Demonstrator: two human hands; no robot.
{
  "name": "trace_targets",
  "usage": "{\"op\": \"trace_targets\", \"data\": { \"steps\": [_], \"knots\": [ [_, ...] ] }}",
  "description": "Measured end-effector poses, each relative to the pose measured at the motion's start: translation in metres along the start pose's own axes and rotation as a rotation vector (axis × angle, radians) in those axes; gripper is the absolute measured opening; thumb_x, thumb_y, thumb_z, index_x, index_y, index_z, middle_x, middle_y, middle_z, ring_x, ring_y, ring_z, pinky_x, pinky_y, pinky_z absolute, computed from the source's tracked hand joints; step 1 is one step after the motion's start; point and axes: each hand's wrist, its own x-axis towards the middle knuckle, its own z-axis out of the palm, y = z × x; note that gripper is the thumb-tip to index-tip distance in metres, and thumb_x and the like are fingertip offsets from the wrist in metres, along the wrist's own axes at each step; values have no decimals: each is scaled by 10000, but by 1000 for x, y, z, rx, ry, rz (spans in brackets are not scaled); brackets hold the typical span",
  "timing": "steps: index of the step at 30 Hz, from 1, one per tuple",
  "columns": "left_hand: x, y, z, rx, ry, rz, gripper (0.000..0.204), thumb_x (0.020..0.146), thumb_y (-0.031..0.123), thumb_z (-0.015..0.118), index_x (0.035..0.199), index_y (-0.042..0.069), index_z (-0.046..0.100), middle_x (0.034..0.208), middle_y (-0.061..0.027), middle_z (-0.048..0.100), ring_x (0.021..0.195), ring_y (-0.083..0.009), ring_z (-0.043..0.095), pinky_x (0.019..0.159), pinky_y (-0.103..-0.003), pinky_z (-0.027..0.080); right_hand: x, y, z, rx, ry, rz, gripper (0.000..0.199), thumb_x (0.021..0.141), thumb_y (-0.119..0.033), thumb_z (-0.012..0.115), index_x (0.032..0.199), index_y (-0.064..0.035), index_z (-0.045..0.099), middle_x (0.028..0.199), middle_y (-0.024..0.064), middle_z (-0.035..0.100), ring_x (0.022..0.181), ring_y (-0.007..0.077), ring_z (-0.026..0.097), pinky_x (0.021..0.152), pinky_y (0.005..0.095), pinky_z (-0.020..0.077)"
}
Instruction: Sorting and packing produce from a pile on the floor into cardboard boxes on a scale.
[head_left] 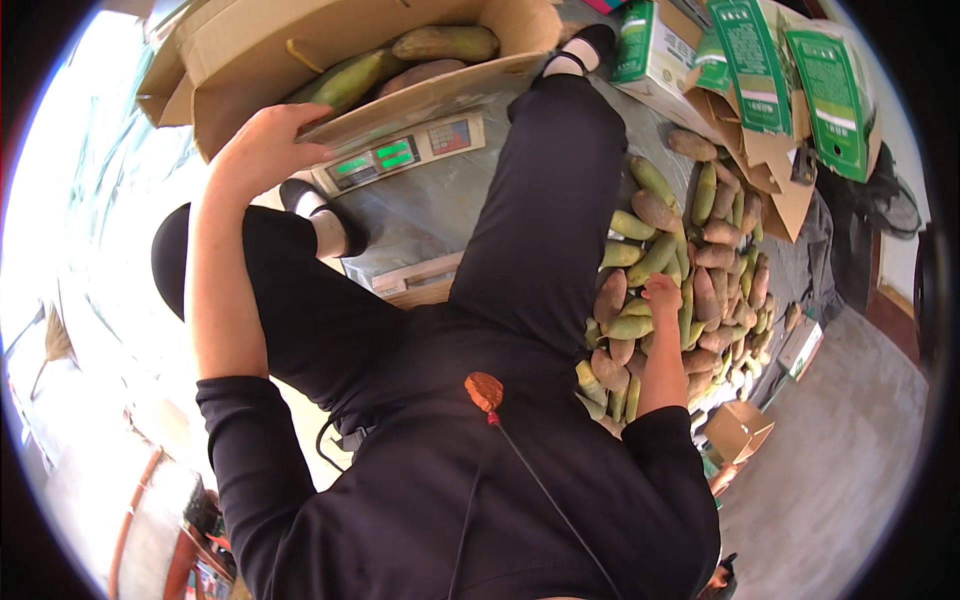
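Overhead, left hand point(262, 145) grips carton point(300, 60) edge; right hand point(660, 296) touches mangoes point(700, 270).

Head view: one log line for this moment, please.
left hand: gripping cardboard box edge, box on scale | right hand: on mango pile | box holds mangoes

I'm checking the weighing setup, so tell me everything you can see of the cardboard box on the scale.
The cardboard box is plain brown corrugated card, open at the top with its flaps folded outward. It sits on a platform scale that has green lit displays. Inside lie several long green and brownish mangoes. The left hand grips its near bottom edge; the right hand is away on the fruit pile.
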Motion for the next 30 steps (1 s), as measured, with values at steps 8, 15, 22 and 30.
{"op": "trace_targets", "data": {
  "steps": [8,15,22,30],
  "knots": [
    [1,4,-1,-105,-37,-56,496,715,58,660,1192,-31,561,1053,-178,646,1004,-234,617,903,-324,442,-18,60,25,155,-92,173,206,821,-144,605,1005,-64,649,741,18,643,624,121,625,466,269,436],
    [12,17,4,-115,-81,-75,501,717,40,648,1204,-30,558,1048,-154,647,998,-206,613,896,-311,438,-53,83,53,151,-165,320,188,806,-135,636,978,-59,643,795,31,644,622,129,615,460,263,426],
    [4,10,0,-111,-75,-98,491,754,69,622,1228,-32,547,1068,-146,644,989,-183,606,875,-307,450,-55,55,75,164,-261,255,208,789,-136,661,981,-57,643,764,31,631,609,140,604,470,276,435],
    [11,-6,9,-259,-43,-20,475,799,123,621,1235,-46,535,1024,-99,635,905,-143,587,795,-273,467,-11,56,41,-727,-17,-130,173,792,-122,551,927,-92,655,903,170,665,826,328,659,731,436,535]
  ]
}}
